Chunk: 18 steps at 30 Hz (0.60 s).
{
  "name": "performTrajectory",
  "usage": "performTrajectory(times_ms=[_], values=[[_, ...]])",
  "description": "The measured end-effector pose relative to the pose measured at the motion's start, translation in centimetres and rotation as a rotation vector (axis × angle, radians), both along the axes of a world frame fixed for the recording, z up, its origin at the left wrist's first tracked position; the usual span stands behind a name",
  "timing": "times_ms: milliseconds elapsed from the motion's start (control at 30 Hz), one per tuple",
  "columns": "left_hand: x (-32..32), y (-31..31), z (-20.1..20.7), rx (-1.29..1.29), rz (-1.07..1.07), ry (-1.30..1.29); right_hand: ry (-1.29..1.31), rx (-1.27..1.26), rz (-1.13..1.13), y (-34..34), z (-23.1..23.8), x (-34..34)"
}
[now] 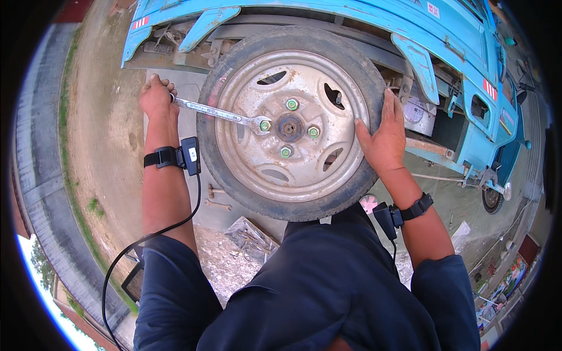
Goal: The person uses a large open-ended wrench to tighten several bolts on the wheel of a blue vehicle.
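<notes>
A wheel with a worn black tyre (212, 153) and a rusty silver steel rim (246, 155) stands upright before me, against the side of a blue vehicle. Several green nuts (292, 104) ring its dark centre hub (289, 127). My left hand (156, 97) is closed round the end of a long silver wrench (213, 111), left of the tyre. The wrench's open jaw sits at the left green nut (265, 126). Flat on the tyre's right side rests my right hand (386, 140), thumb spread from the fingers and nothing held in it.
The blue vehicle body (357, 14) overhangs the wheel, with bracket plates hanging down on both sides. Below the tyre on the ground lie a small wrench (218, 205), a hammer-like tool (214, 191) and a tray of tools (253, 238). A black cable (140, 241) trails from my left wrist.
</notes>
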<state>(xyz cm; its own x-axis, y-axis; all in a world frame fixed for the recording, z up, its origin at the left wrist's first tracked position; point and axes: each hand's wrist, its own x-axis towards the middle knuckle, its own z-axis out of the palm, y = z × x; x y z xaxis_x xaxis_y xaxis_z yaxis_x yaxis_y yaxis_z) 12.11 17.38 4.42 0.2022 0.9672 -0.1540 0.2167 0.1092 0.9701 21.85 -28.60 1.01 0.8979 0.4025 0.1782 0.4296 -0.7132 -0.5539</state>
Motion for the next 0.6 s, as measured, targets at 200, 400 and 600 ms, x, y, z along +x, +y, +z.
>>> performTrajectory(times_ms=[200,400,600], values=[[2.8,0.1,0.3,0.027,-0.113,0.058,0.054,-0.053,-0.015,0.2,0.5,0.0],[4.4,-1.9,2.0,0.031,-0.157,0.036,0.081,-0.105,-0.048,0.6,0.9,0.0],[0.1,-4.1,5.6,-0.097,-0.468,0.257,0.088,-0.109,0.019,1.4,1.7,2.8]])
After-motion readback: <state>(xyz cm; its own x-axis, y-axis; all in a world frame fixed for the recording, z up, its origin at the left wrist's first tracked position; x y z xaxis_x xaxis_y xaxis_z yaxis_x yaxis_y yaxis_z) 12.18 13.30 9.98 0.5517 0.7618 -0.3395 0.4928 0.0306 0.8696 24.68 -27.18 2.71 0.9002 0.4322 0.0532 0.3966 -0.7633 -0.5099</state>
